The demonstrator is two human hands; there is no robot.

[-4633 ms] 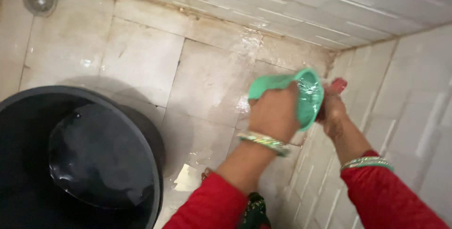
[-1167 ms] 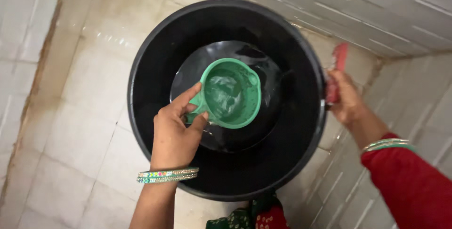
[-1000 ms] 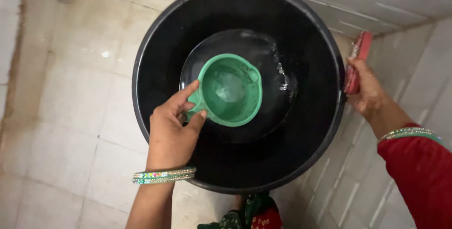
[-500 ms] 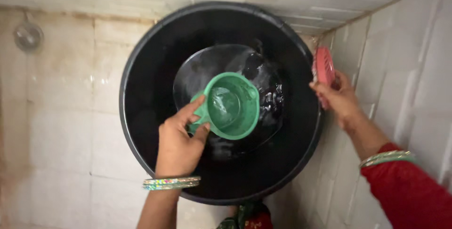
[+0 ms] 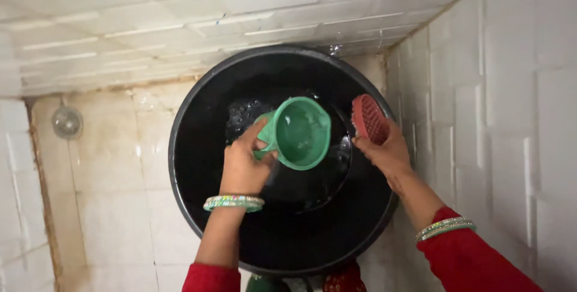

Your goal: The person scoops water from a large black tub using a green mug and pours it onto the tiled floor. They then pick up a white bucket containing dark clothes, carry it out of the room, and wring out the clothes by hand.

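Note:
My left hand (image 5: 245, 166) grips the handle of a green plastic mug (image 5: 300, 133) and holds it above the water inside a large black bucket (image 5: 198, 130). The mug's mouth tilts toward me. My right hand (image 5: 384, 151) holds a red scrub brush (image 5: 368, 118) over the bucket's right rim, bristles showing. Both wrists wear bangles, and red sleeves cover my forearms.
The bucket stands in a corner of white tiled walls (image 5: 493, 88). A stained tiled floor (image 5: 114, 178) stretches to the left, with a round metal drain (image 5: 66, 122) set in it. Dark water fills the bucket's bottom.
The mug went from being rubbed at the wall to the bucket, dipped into the water and lifted. My right hand brought the red brush inward over the rim, close to the mug.

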